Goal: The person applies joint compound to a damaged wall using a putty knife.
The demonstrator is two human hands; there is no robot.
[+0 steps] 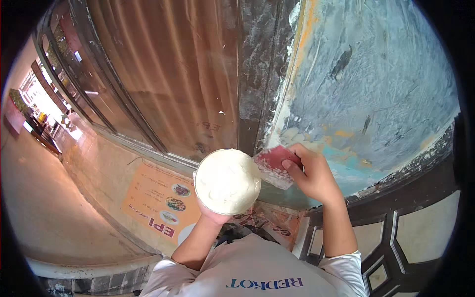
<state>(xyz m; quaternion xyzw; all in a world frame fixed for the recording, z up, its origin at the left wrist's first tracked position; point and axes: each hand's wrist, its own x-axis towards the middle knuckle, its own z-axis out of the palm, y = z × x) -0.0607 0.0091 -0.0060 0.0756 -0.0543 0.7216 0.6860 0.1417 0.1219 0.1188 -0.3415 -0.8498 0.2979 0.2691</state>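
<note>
My left hand (216, 214) holds up a round tub of creamy white filler paste (227, 181) from below and the side, its fingers partly hidden by the tub. In my right hand (312, 172), thumb and fingers pinch a flat red scraper (277, 159) with a pale, paste-smeared edge. The scraper is beside the tub's right rim; whether they touch I cannot tell. Beyond it rises a wall (376, 89) with rough blue-grey paint, white streaks and orange patches.
A dark frame post (252, 64) divides the wall from a brown glazed panel (168, 74). An orange printed banner (153, 200) lies low at the left. Dark-framed pale panels (428, 230) stand at the lower right. A bright passage (49, 99) opens at the far left.
</note>
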